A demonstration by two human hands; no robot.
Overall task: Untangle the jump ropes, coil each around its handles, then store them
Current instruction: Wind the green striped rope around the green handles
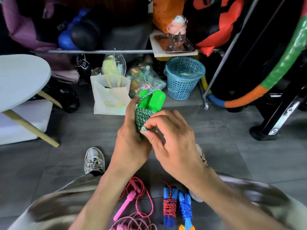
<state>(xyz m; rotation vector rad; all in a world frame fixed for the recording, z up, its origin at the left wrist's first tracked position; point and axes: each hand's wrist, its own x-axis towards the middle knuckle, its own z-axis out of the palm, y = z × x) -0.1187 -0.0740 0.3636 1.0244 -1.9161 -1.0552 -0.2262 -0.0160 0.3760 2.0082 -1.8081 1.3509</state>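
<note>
A green jump rope (143,116) with two bright green handles (157,101) is held up over the floor, its green-white cord wound tightly round the handles. My left hand (128,140) grips the bundle from the left. My right hand (172,138) pinches the cord's end at the lower part of the coil. On the floor between my legs lie a loose pink jump rope (131,198), a blue-handled rope wound with red cord (169,206) and a blue-handled rope wound with blue cord (186,208).
A blue mesh basket (184,78) stands ahead on the right, a white paper bag (110,98) and a plastic bag of items (144,80) beside it. A round white table (21,80) is at left, a hoop and black stand (274,113) at right. My shoe (93,161) rests on grey tiles.
</note>
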